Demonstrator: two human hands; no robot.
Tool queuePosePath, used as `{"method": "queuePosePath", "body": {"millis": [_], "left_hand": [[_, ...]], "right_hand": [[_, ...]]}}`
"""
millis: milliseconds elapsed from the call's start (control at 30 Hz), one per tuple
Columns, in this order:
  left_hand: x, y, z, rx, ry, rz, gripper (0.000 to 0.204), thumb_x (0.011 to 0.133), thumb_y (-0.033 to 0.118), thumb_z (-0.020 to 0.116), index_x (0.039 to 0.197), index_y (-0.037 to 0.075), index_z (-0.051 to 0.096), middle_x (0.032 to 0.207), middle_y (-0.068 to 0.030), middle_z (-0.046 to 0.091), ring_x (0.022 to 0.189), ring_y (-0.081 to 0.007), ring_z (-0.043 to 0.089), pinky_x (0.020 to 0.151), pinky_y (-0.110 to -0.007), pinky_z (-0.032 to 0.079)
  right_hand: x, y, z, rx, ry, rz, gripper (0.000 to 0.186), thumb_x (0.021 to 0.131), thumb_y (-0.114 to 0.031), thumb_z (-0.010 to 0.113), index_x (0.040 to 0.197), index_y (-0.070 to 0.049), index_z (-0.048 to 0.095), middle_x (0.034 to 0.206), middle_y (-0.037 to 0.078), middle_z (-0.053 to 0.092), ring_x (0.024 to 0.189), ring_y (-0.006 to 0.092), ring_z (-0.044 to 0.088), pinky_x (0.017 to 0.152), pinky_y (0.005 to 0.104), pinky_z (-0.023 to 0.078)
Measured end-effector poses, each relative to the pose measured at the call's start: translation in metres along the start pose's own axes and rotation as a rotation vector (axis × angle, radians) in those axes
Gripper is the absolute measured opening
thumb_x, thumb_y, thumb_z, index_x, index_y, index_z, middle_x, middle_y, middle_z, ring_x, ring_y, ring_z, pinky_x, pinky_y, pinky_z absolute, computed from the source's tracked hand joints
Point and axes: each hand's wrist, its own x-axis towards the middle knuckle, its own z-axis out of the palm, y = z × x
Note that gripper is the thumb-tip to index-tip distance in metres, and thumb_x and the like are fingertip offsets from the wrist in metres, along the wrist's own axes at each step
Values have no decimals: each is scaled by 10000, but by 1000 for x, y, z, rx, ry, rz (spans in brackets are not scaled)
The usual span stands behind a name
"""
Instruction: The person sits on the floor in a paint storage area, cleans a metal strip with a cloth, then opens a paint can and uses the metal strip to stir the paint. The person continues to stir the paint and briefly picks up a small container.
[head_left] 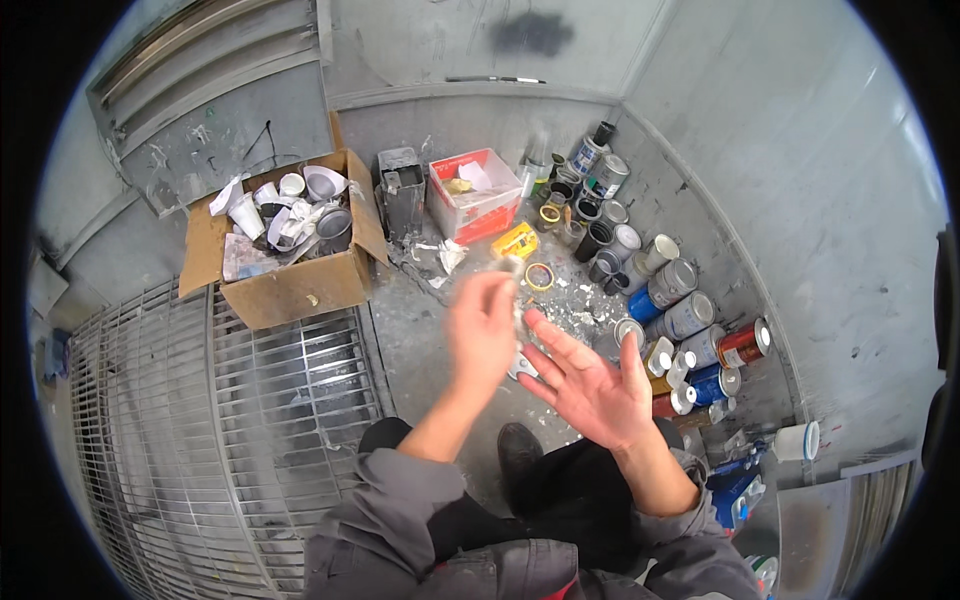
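My left hand (482,325) is raised in front of me, smeared by motion, its fingers curled together. A blurred whitish piece (513,266) shows at its fingertips; its kind cannot be made out. My right hand (603,398) is beside it on the right, palm up, fingers spread and holding nothing. Between the two hands a small light-grey piece with dark spots (521,364) shows in part; whether it is held or lies below is unclear. Beyond the fingers, a roll of yellowish tape (540,276) and a yellow package (515,241) lie on the floor.
Many paint cans (689,315) and dark cups line the right wall. A cardboard box (296,297) of used cups and paper stands at the left, beside a floor grating (282,375). A red-and-white box (480,215) and a grey metal container (403,205) stand behind. White scraps litter the floor.
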Motion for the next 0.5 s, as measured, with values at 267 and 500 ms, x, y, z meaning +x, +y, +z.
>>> {"method": "queuePosePath", "body": {"millis": [267,500], "left_hand": [[-45,6,-3,197,-131,200,106,933,25,684,1037,9,683,938,-167,651,825,-333,662,732,-403,534],[-56,18,-6,81,-118,227,81,963,-9,669,1040,0,691,934,-73,629,776,-127,624,672,-272,506]], "right_hand": [[6,15,-7,-217,116,-71,1038,954,-839,313,1686,-151,52,1715,129,237,1577,282,215,1266,492,135],[8,3,-9,-82,49,-10,966,968,-830,282,1689,-221,78,1655,175,360,1522,318,330,1236,490,222]]}}
